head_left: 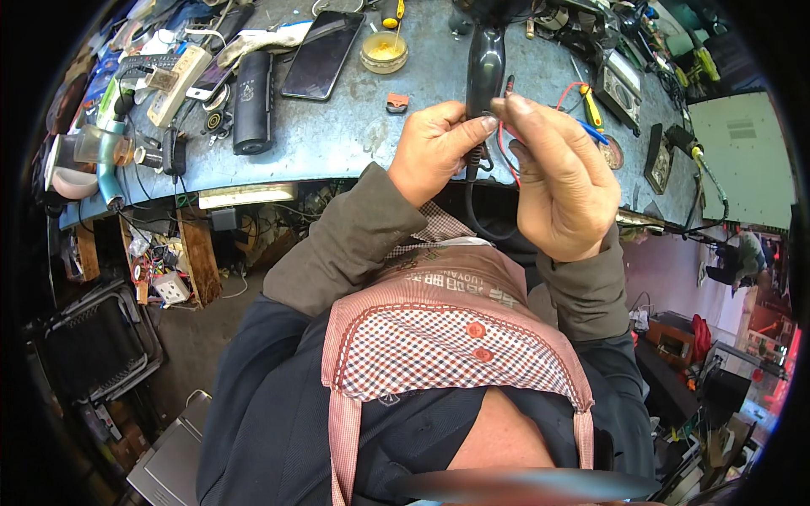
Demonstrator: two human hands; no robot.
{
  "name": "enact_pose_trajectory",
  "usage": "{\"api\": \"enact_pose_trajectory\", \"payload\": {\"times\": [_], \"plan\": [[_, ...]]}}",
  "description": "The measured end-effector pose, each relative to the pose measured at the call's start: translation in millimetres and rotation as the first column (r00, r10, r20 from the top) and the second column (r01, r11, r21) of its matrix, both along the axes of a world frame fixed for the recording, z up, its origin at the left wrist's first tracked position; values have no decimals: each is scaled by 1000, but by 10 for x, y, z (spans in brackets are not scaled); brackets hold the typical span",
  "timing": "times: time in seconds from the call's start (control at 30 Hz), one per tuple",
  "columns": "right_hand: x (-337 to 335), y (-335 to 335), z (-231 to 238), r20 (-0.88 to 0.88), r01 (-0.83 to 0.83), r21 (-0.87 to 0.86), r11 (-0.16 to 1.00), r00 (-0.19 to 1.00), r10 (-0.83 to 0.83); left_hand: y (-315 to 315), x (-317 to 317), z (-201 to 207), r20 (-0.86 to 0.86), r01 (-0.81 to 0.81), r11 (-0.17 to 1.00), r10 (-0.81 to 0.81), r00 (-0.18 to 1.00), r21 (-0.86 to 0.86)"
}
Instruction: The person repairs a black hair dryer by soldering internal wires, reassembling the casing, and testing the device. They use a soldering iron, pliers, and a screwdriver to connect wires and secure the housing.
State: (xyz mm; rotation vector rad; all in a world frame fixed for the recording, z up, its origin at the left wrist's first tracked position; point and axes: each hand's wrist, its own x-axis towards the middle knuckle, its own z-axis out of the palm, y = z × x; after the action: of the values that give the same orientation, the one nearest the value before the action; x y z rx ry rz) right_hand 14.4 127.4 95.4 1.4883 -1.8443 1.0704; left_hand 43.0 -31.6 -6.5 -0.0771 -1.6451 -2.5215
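Note:
My left hand [434, 152] grips the lower end of a long black handheld device [485, 72] where its black cable [477, 211] comes out. My right hand [557, 181] is raised beside it, its fingertips pinching thin red wires [506, 143] at the same spot. The two hands almost touch above the front edge of a blue-grey metal workbench [337, 143]. The black cable loops down below the hands toward my chest.
On the bench lie a black phone [322, 55], a black cylinder [252, 103], a small tub of yellow paste [384, 52], a white power strip [179, 84], a meter [623, 88] and yellow-handled tools [592, 105]. A grey panel [742, 160] stands at right; boxes and wires sit under the bench.

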Motion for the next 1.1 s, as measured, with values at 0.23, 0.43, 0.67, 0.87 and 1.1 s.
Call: {"api": "enact_pose_trajectory", "payload": {"times": [0.23, 0.43, 0.67, 0.87, 1.1], "plan": [[-30, 14, -19, -92, 11, 78, 997, 996, -4, -13, -1, -44, -90, 30, 999, -28, 996, 22], [-27, -48, 26, -57, -95, 143, 985, 993, 104, 56, -21, -85, -163, -90, 996, 85, 983, -24], [-31, 38, 21, -44, -7, 148, 989, 999, 14, -32, -22, -55, -47, 49, 998, -51, 998, -34], [-46, -3, 110, -151, -47, 231, 972, 985, 84, 67, -17, -90, -151, -33, 995, 46, 987, 90], [-34, -38, 59, -78, -60, 148, 987, 994, 72, 40, -14, -85, -107, -47, 999, 48, 993, 18]]}}
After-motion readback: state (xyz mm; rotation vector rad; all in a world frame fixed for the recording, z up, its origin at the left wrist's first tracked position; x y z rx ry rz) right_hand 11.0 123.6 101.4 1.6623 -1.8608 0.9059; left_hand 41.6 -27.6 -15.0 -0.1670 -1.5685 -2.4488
